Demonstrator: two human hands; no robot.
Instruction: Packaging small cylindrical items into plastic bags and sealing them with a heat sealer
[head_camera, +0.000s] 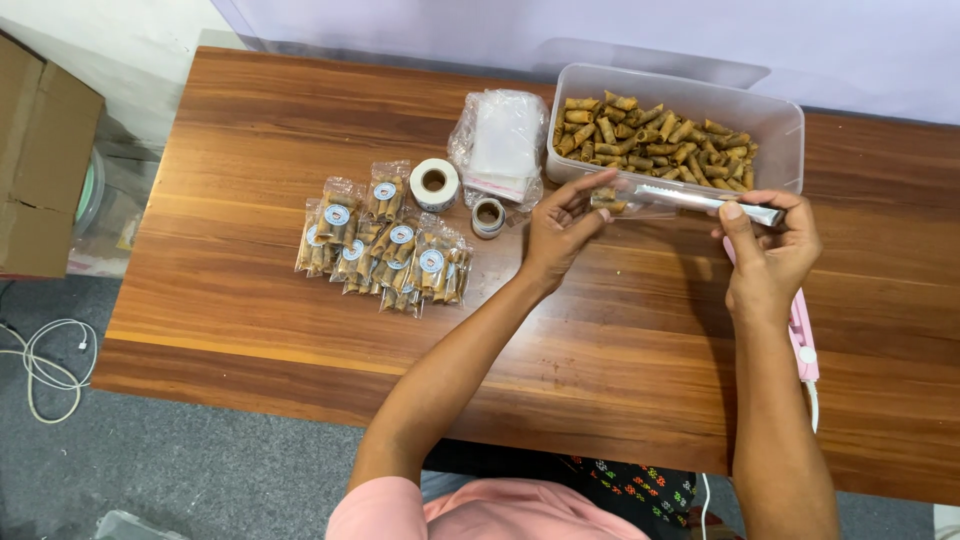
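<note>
From the head camera, looking straight down on a brown wooden table (300, 130), the right hand (768, 250) grips a pair of metal tongs (700, 200) by the handle end, fingers closed around it and thumb pressed on top, so the tips reach leftward. The left hand (560, 228) pinches a small clear plastic bag (625, 203) at its mouth with thumb and fingers, holding it level with the tong tips so a roll can slide in; a brown piece seems to sit inside already, though the glare on the film makes this hard to confirm.

Just behind both hands stands a clear rectangular plastic tub (780, 125) filled with small brown rolled snacks (655, 140), kept close for short reaches. To the left lie a stack of empty clear bags (503, 135), a white roll of round stickers (434, 183) and a smaller tape roll (488, 215). Further left sits a heap of filled, sticker-sealed packets (385, 245), well apart from the hands. A pink handheld sealer (803, 340) lies under the right forearm. A cardboard box (40, 160) stands beside the table's left edge.
</note>
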